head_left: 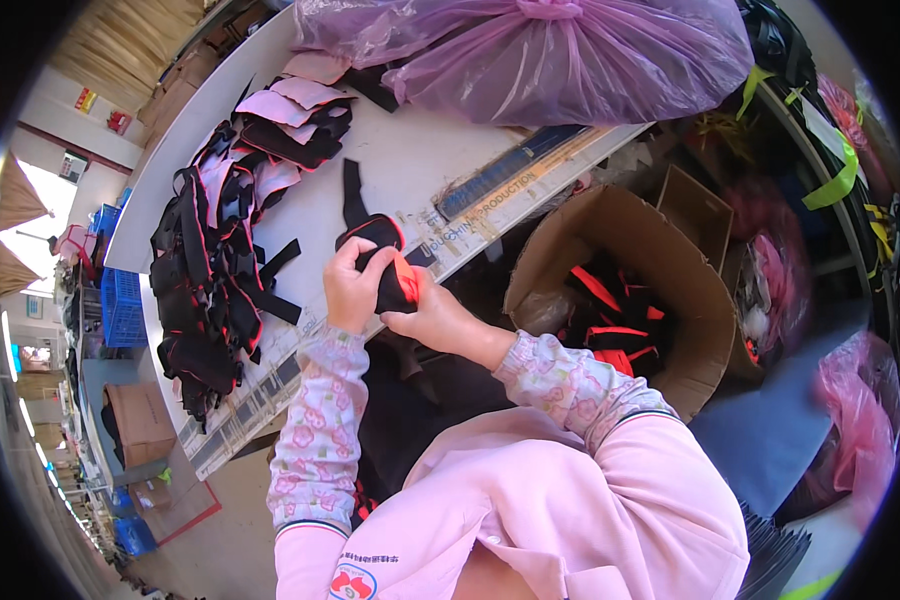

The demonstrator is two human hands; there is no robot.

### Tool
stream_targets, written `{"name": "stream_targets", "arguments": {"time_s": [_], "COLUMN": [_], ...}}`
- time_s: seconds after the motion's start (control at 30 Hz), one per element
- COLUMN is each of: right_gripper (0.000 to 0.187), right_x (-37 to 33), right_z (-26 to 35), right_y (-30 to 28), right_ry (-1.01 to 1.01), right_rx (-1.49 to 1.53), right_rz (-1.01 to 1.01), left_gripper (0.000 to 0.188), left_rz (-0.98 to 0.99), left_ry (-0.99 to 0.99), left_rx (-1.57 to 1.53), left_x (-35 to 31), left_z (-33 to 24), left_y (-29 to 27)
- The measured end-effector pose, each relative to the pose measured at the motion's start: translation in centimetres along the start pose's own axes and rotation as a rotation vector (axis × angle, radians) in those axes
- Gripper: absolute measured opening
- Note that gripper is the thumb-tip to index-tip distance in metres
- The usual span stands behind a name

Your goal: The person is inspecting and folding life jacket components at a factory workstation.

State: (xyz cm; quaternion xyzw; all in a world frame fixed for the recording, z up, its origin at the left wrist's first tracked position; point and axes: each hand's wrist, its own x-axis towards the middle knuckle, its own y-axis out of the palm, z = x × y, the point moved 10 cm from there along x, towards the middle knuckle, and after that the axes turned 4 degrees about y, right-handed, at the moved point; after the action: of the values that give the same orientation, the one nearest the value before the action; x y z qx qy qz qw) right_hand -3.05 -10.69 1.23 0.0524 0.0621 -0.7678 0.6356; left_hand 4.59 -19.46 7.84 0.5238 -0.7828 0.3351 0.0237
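Note:
Both my hands hold a black padded fabric piece with bright red-orange edging (398,290) over the table's near edge. My left hand (351,287) pinches its left side between thumb and fingers. On its right side, my right hand (433,312) grips beside a bright orange part. A black strap (353,192) stretches away from the piece across the white tabletop (390,150). To the left lies a long heap of similar black pieces (205,260) with red edges and straps. Several pale pink panels (295,100) top its far end.
A large tied purple plastic bag (570,60) sits at the table's far side. Right of the table stands an open cardboard box (685,340) holding several black and orange pieces (615,325). A pink plastic bag (860,410) is further right. A blue crate (123,308) stands at left.

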Motion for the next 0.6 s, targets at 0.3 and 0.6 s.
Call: {"name": "stream_targets", "arguments": {"time_s": [0.3, 0.6], "right_gripper": [0.017, 0.016], "right_x": [-5.1, -12.8], "right_z": [1.2, 3.1], "right_y": [1.8, -4.4], "right_ry": [0.288, 0.067], "right_rx": [0.241, -0.020], "right_rz": [0.472, 0.759], "left_gripper": [0.030, 0.018], "left_rz": [-0.266, -0.246], "left_ry": [-0.028, 0.131], "left_rx": [0.449, 0.273], "left_x": [7.3, 10.0], "left_z": [4.9, 2.4], "left_y": [-6.7, -14.2]}}
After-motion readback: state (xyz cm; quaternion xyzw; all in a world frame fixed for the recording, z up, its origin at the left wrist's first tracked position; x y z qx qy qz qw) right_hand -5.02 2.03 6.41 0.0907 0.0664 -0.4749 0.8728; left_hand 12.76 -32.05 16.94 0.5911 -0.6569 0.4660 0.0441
